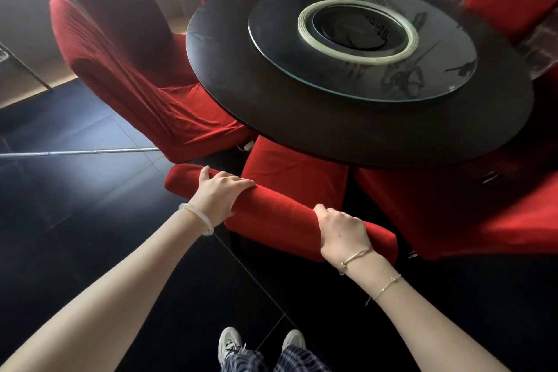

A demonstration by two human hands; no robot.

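On the near side of the round table point(302, 118), the left hand point(222, 195) and right hand point(342, 234) each gripped the top edge of the red-covered chair point(273, 205), with fingers curled over it. The edge's long axis ran roughly along the table's near rim, and the seat pointed toward the table. On the table lay a glass turntable point(347, 81). At the turntable's centre, a pale ring point(303, 28) enclosed a dark dish point(351, 29), whose contents could not be made out.

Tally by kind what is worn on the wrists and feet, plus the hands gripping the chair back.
Pale bangle: 1, on the left wrist
Thin gold bracelets: 2, on the right wrist
Pale sneakers: 2
Hands gripping the red chair back: 2, the left hand and the right hand
Total: 7
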